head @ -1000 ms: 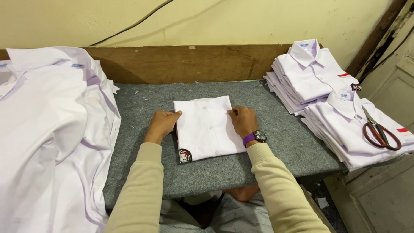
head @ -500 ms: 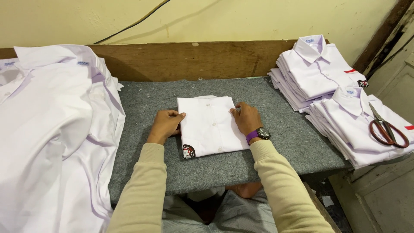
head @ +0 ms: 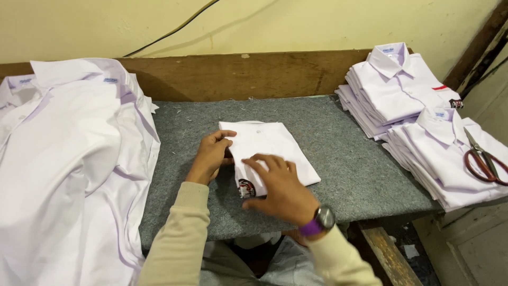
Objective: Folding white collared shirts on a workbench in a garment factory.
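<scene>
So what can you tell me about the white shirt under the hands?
The folded white shirt is a neat, flat rectangle of thin cloth, lying slightly slanted in the middle of the grey felt table. A small round dark-and-red badge shows at its near corner. The left hand grips its left edge, and the right hand presses flat on its near half.

A: Any labels?
B: A round dark badge (head: 245, 188), red and white inside, on the folded shirt's near-left corner. Small blue collar tags: one (head: 392, 50) on the far right stack, one (head: 110, 80) on the left pile.
A: Packages, screens?
B: None.
</scene>
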